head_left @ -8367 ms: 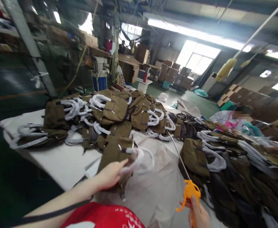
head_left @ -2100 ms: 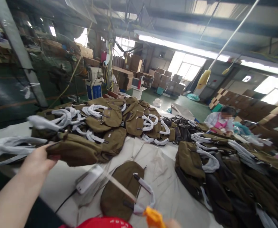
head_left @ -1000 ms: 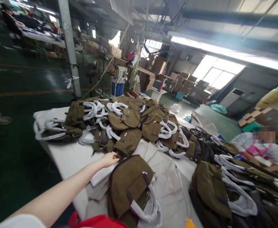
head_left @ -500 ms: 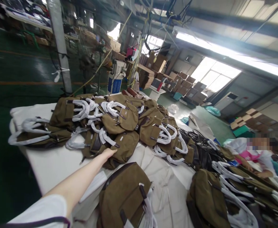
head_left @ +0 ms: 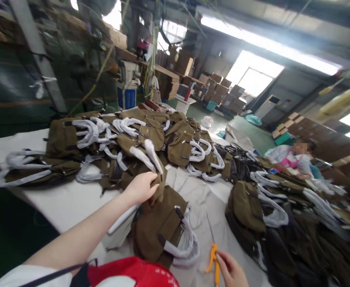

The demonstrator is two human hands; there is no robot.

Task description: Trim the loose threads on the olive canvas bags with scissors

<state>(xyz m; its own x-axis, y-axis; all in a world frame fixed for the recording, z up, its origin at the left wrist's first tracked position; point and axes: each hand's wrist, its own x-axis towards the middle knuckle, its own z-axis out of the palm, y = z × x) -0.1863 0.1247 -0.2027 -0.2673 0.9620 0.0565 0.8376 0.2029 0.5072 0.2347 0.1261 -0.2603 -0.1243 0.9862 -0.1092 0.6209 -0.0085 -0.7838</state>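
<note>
At mid-frame the left hand (head_left: pixel 141 187) pinches a brown bag (head_left: pixel 151 167) at the pile's (head_left: pixel 118 135) near edge, just above another bag (head_left: pixel 159 229) lying flat. At bottom right, the right hand (head_left: pixel 233 271) closes on orange-handled scissors (head_left: pixel 213 257). Bare white table (head_left: pixel 64 203) lies left; more bags (head_left: pixel 282 207) crowd right.

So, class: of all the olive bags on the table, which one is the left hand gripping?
The bag lifted at the pile's near edge, white-wrapped handles sticking up; left hand grips it, others lie untouched.
</note>
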